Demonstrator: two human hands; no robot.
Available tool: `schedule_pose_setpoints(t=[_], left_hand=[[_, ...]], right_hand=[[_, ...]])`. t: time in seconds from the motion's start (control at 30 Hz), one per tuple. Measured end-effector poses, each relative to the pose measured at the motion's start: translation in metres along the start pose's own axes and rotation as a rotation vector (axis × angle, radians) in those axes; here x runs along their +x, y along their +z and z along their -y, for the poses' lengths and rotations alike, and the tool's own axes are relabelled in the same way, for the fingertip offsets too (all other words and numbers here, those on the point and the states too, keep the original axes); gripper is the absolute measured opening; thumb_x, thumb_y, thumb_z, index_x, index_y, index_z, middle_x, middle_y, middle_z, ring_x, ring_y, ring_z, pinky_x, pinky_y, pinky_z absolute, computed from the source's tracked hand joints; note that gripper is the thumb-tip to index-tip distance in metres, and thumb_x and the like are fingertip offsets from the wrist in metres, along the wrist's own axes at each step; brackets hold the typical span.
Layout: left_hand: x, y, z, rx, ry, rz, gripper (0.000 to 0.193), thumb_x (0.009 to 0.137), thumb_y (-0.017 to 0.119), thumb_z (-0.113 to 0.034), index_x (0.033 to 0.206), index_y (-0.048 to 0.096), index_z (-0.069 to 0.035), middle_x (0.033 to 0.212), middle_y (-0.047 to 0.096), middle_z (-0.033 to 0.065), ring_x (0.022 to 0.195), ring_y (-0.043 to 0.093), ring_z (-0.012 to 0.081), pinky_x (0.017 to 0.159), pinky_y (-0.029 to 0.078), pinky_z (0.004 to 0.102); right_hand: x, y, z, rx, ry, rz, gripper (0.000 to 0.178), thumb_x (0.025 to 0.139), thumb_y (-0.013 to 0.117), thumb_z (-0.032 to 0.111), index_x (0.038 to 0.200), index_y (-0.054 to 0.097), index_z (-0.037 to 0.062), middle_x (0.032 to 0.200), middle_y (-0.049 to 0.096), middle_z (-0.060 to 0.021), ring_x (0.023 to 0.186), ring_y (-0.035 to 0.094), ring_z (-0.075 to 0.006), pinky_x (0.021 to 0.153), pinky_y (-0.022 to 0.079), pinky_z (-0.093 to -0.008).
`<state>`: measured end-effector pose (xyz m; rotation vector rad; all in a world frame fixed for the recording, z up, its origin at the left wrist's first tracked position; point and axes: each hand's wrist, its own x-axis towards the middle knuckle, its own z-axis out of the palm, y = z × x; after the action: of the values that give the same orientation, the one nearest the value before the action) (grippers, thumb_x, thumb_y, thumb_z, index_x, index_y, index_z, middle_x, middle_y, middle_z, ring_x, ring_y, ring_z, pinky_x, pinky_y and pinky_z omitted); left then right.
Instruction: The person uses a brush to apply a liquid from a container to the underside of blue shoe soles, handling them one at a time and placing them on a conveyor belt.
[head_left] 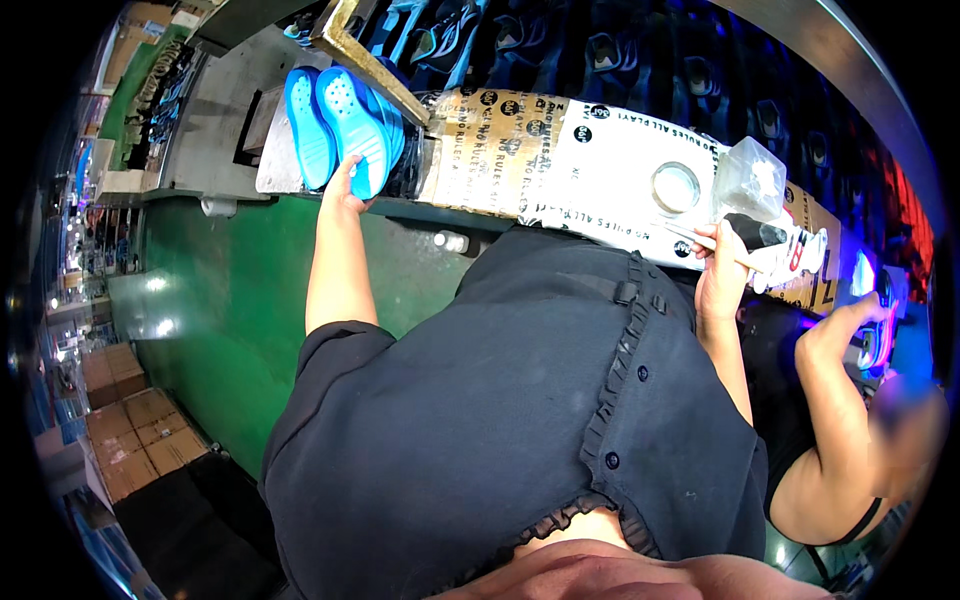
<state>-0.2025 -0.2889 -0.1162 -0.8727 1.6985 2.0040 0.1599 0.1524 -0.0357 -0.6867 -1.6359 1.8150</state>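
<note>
At the left end of the bench, my left hand (350,188) is closed on the near end of a bright blue shoe sole (358,130), its thumb on the upper face. A second blue sole (309,130) lies beside it on the left, and more blue soles show behind on the right. My right hand (722,272) is closed around a slim pale-handled brush (750,262) at the bench's near edge. Its bristles cannot be made out. Beyond that hand stands a round dish (676,188) of clear or whitish content, with a translucent plastic container (752,178) to its right.
White and brown printed wrapping (600,150) covers the bench. A metal frame bar (375,75) slants over its left part. Behind runs a rack of dark shoes (610,50). At right, a co-worker's arm (835,370) reaches toward a lit shoe. Cardboard boxes (150,440) stand lower left.
</note>
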Motion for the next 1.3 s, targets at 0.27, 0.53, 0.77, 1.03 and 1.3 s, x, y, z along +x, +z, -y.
schedule_pose_setpoints(t=[0.27, 0.53, 0.77, 1.03, 1.3], left_hand=[[-0.003, 0.008, 0.002, 0.256, 0.074, -0.184, 0.062, 0.064, 0.068, -0.024, 0.119, 0.047, -0.002, 0.120, 0.051, 0.0147, 0.106, 0.050, 0.0311, 0.091, 0.038, 0.0459], [-0.042, -0.047, 0.011, 0.170, 0.025, 0.044, 0.050, 0.073, 0.068, -0.021, 0.116, 0.049, -0.004, 0.109, 0.058, 0.0107, 0.096, 0.057, 0.0253, 0.086, 0.045, 0.0438], [-0.075, -0.051, -0.022, 0.248, 0.535, -0.049, 0.039, 0.089, 0.053, -0.025, 0.112, 0.052, 0.006, 0.104, 0.059, 0.0132, 0.093, 0.058, 0.0201, 0.081, 0.046, 0.0332], [-0.040, 0.023, -0.009, 0.861, 0.953, -0.475, 0.051, 0.084, 0.055, -0.038, 0.114, 0.054, 0.002, 0.110, 0.056, 0.0240, 0.102, 0.054, 0.0334, 0.087, 0.041, 0.0380], [-0.021, -0.004, 0.033, 0.507, 0.958, -0.405, 0.049, 0.081, 0.061, -0.034, 0.116, 0.052, -0.001, 0.110, 0.056, 0.0171, 0.100, 0.055, 0.0259, 0.082, 0.044, 0.0339]], right_hand=[[-0.009, -0.003, 0.005, 0.067, -0.022, -0.058, 0.029, 0.094, 0.045, 0.019, 0.082, 0.059, -0.0034, 0.072, 0.057, -0.0062, 0.063, 0.049, -0.0098, 0.060, 0.038, -0.0224], [0.001, 0.002, -0.004, 0.042, -0.019, -0.015, 0.028, 0.093, 0.047, 0.019, 0.084, 0.060, -0.0046, 0.073, 0.059, -0.0080, 0.062, 0.050, -0.0108, 0.059, 0.039, -0.0234], [0.002, 0.005, -0.003, 0.058, 0.008, 0.009, 0.028, 0.093, 0.047, 0.020, 0.083, 0.059, -0.0040, 0.071, 0.057, -0.0067, 0.062, 0.049, -0.0113, 0.060, 0.039, -0.0232], [-0.002, 0.000, -0.003, 0.037, -0.027, 0.067, 0.025, 0.093, 0.047, 0.017, 0.088, 0.059, -0.0039, 0.080, 0.060, -0.0087, 0.065, 0.050, -0.0121, 0.061, 0.038, -0.0242], [-0.002, -0.003, -0.005, -0.014, -0.009, 0.045, 0.026, 0.094, 0.045, 0.018, 0.090, 0.059, -0.0046, 0.082, 0.060, -0.0099, 0.066, 0.049, -0.0129, 0.063, 0.039, -0.0244]])
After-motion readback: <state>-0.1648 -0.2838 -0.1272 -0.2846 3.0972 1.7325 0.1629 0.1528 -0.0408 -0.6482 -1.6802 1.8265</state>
